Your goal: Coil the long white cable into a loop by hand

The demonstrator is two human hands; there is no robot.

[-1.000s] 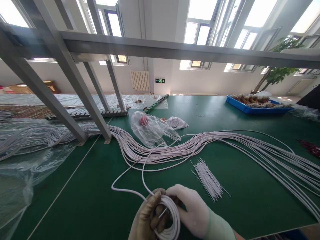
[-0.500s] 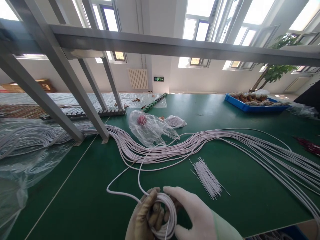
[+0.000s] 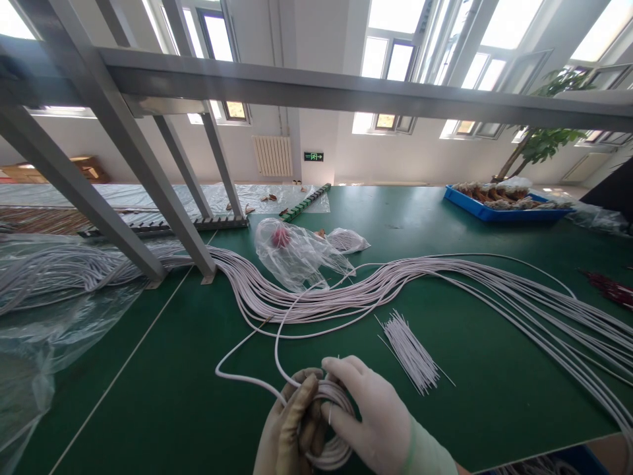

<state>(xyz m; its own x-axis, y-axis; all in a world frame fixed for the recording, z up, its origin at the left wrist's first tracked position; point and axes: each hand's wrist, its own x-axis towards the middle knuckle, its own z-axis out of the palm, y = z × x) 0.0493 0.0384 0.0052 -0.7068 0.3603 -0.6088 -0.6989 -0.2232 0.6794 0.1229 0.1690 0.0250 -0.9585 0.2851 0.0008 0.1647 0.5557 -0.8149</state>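
At the bottom centre, both gloved hands hold a small coil of white cable (image 3: 332, 422). My left hand (image 3: 289, 432), in a tan glove, grips the coil's left side with the fingers through it. My right hand (image 3: 373, 419), in a white glove, closes over the coil's top and right side. A loose length of the same cable (image 3: 247, 356) loops away from the coil over the green table (image 3: 163, 396) toward a long bundle of white cables (image 3: 395, 280).
A fan of short white ties (image 3: 410, 353) lies right of my hands. Clear plastic bags (image 3: 294, 254) sit mid-table, plastic sheeting (image 3: 44, 330) at the left. Grey metal frame legs (image 3: 163, 218) stand at the left, a blue tray (image 3: 499, 204) far right.
My right hand has shifted from the coil's right side over its top, fingers now pressing onto the turns. The loose cable loop has shifted slightly. The left hand keeps its grip.
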